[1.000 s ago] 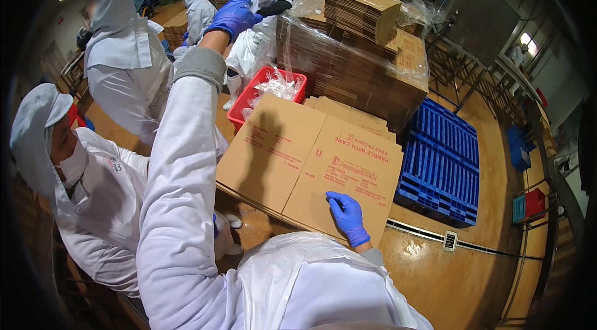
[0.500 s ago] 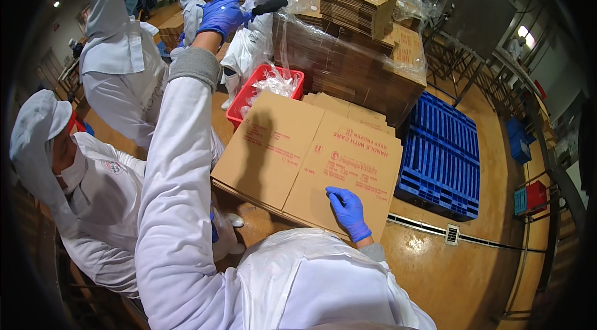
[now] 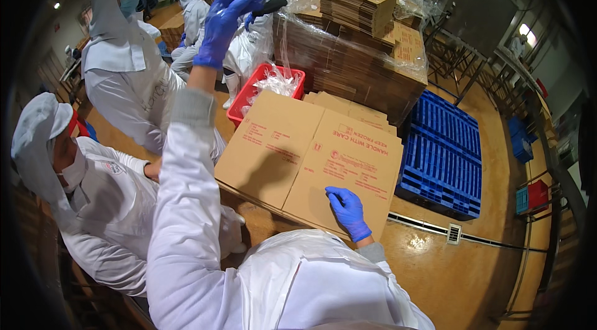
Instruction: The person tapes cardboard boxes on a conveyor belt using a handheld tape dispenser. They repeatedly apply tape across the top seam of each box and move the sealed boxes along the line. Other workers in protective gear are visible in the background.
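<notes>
My left hand point(image 3: 225, 24), in a blue glove, is raised high in front of me with its fingers stretched out and bent over to the right. It holds nothing. Below it lies a stack of flattened cardboard boxes point(image 3: 336, 171) with red print, and the shadow of my arm falls across the top sheet. My right hand point(image 3: 349, 213), also gloved in blue, rests on the near right part of that sheet. Its fingers lie loosely extended, with nothing visible in them.
A red crate point(image 3: 297, 87) of clear plastic stands behind the stack. Beyond are wrapped cardboard bundles point(image 3: 348, 75); blue pallets point(image 3: 441, 156) lie to the right, beside a floor drain point(image 3: 454, 233). Two people in white, one standing point(image 3: 118, 75) and one lower point(image 3: 93, 187), are close on my left.
My raised left hand has tipped over from upright to bent rightward, and its shadow has shifted on the cardboard. My right hand stays put. The standing person has turned the head slightly.
</notes>
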Demonstrator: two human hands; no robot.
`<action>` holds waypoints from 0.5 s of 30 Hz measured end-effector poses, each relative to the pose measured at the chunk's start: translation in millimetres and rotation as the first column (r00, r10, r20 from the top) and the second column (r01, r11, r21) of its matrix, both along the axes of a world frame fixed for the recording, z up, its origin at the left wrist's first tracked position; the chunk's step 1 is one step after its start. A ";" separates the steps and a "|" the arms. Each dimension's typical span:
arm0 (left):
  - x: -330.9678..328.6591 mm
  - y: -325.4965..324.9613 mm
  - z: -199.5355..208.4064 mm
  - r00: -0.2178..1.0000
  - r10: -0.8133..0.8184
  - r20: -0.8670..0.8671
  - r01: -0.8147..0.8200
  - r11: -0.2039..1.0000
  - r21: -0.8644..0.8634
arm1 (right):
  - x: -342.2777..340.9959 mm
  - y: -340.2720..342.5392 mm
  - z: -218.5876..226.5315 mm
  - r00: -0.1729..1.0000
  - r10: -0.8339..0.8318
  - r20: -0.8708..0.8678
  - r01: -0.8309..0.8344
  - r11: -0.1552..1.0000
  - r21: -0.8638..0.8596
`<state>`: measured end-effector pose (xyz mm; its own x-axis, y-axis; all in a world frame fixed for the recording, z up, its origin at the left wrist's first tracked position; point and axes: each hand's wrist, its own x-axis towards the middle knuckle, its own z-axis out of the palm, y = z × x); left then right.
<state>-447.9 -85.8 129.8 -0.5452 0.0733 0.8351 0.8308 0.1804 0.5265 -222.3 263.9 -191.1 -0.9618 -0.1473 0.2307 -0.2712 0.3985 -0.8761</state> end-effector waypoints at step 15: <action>61.0 -0.9 -13.2 0.973 0.031 -0.227 0.023 0.973 0.229 | 1.9 -3.4 -5.4 1.000 0.013 -0.009 -0.013 0.999 -0.048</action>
<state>-386.8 -86.7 116.6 -0.3389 -0.1356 0.9310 0.9327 0.0810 0.3513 -220.4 260.5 -196.4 -0.9578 -0.1482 0.2462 -0.2838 0.3524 -0.8918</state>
